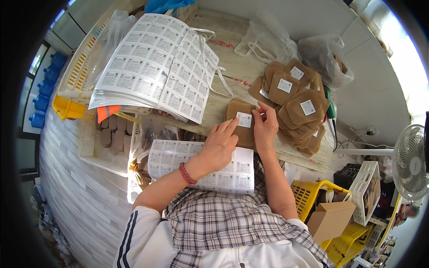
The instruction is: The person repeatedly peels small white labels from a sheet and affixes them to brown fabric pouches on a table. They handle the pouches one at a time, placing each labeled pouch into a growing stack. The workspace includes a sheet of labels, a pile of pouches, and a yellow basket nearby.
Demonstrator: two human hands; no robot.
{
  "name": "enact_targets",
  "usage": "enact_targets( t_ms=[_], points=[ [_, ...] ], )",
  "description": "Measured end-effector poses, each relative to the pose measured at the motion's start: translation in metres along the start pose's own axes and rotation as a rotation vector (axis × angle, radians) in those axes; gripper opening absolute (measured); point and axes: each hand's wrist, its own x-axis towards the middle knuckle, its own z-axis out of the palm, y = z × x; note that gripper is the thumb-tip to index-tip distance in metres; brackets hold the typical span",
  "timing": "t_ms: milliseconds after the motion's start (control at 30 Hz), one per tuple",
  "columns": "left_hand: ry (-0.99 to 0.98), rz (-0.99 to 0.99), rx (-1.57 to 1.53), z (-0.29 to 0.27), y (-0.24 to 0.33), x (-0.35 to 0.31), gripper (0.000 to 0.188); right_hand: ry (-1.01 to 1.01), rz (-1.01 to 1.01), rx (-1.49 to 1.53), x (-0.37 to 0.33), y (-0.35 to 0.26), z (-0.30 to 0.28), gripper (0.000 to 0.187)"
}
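A brown textured pad (pixel 243 135) with rounded corners lies in front of me at the table's near edge, apparently on top of others. On its upper part sits a small white printed label (pixel 244 119). My left hand (pixel 219 146) reaches over the pad, fingers stretched out, with fingertips at the label's left edge. At the label's right side is my right hand (pixel 267 126), its fingers curled and thumb and forefinger close together; whatever is between them is hidden. A sheet of printed labels (pixel 201 166) lies across my lap, under my left wrist, with a bare strip near its top right.
Brown pads (pixel 297 107), several with white labels, are heaped to the right. A thick stack of label sheets (pixel 152 62) leans over a yellow-white crate at the left. Plastic bags (pixel 268 38) lie behind. A yellow basket (pixel 308 196), cardboard box (pixel 330 219) and fan (pixel 410 161) stand right.
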Motion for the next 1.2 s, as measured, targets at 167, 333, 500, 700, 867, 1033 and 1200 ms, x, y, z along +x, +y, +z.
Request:
enact_targets(
  t_ms=[167,333,500,700,867,1033,1200],
  points=[
    [0.009,-0.043,-0.037,0.0,0.005,-0.01,0.009,0.128,-0.345,0.039,0.0,-0.015,-0.007,0.022],
    [0.024,-0.053,-0.08,0.007,-0.002,-0.016,0.007,0.288,-0.074,0.318,0.0,-0.011,-0.02,0.026],
    [0.113,-0.084,-0.121,-0.002,-0.003,-0.014,0.006,0.446,-0.027,0.154,0.064,-0.008,-0.086,0.028],
    [0.179,-0.246,-0.34,-0.024,0.017,-0.006,0.01,0.214,-0.374,-0.494,0.056,-0.049,-0.127,0.038],
    [0.124,-0.287,-0.461,-0.022,0.03,-0.004,0.01,-0.377,-0.248,-0.145,-0.039,-0.094,-0.089,0.022],
    [0.072,-0.377,-0.44,-0.032,0.029,-0.025,0.012,-0.368,-0.084,0.038,-0.059,-0.073,-0.087,0.013],
    [0.014,-0.49,-0.497,-0.029,0.027,-0.037,0.012,-0.372,-0.146,0.035,-0.07,-0.068,-0.088,0.016]
  ],
)
